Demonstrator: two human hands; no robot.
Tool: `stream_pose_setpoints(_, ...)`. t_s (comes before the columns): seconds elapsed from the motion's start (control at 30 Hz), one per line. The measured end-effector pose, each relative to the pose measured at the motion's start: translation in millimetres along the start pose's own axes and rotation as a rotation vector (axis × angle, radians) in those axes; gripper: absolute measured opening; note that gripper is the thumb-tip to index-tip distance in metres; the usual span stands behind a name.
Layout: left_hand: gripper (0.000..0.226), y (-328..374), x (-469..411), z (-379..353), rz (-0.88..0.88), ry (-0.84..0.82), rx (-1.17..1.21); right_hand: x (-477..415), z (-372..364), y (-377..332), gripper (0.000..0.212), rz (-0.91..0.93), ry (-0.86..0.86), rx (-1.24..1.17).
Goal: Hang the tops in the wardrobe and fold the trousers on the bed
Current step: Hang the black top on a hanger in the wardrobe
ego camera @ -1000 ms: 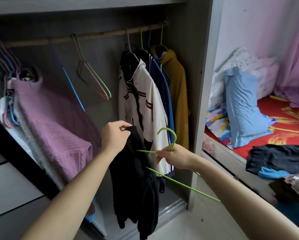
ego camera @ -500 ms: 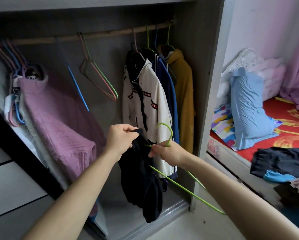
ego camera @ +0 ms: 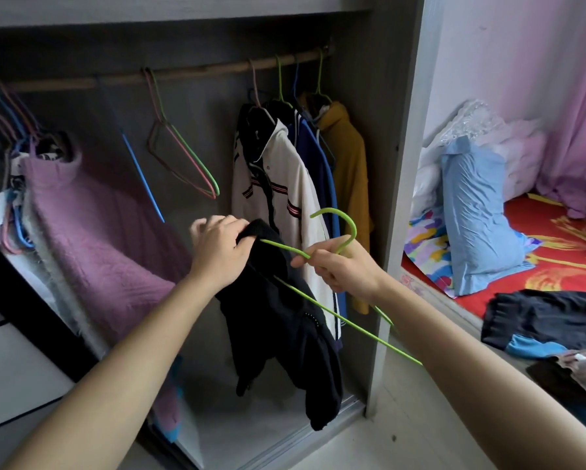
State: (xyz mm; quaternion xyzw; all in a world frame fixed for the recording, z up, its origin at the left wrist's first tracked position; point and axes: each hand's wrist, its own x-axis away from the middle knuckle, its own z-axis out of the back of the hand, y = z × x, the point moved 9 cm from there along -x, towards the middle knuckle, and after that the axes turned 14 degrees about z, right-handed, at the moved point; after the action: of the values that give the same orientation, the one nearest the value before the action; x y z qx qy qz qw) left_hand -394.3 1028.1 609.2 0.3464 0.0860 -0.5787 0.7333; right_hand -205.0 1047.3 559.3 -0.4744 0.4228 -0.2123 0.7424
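My left hand point(ego camera: 222, 254) grips the top edge of a black top point(ego camera: 278, 320), which hangs down in front of the open wardrobe. My right hand point(ego camera: 344, 271) holds a green wire hanger point(ego camera: 344, 228) by its neck, hook pointing up. One arm of the hanger reaches into the black top beside my left hand; the other arm runs down to the lower right. Above is the wooden rail point(ego camera: 196, 74). On the bed point(ego camera: 556, 239) at the right lies a pile of dark clothes point(ego camera: 549, 320).
On the rail hang a white striped jacket point(ego camera: 274, 184), a blue top point(ego camera: 322, 171) and a mustard hoodie point(ego camera: 349, 171). Empty hangers point(ego camera: 183, 154) hang mid-rail, a pink garment point(ego camera: 91, 225) at the left. A blue pillow point(ego camera: 478, 212) stands on the bed. The wardrobe's side panel point(ego camera: 400, 198) divides wardrobe and bed.
The hanger's left arm has slid into the black top next to my left hand. Both hands stayed close together and the garment was lifted slightly.
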Motion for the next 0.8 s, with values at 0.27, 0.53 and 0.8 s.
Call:
stream_pose_setpoints(0.27, 0.026, -42.0, -21.1, -4.4, 0.277, -0.071, 0.180, 22.1, 67.9, -6.6, 0.035, 0.179, 0.061, 0.583)
stream_pose_setpoints(0.53, 0.030, 16.6, 4.6, -46.2, 0.253, -0.373, 0.394, 10.6, 45.9, 10.8, 0.038, 0.095, -0.042, 0.663)
stream_pose_setpoints(0.8, 0.030, 1.6, 8.0, -52.8, 0.286, -0.377, 0.353, 29.0, 42.4, -19.2, 0.023, 0.403, 0.195, 1.084)
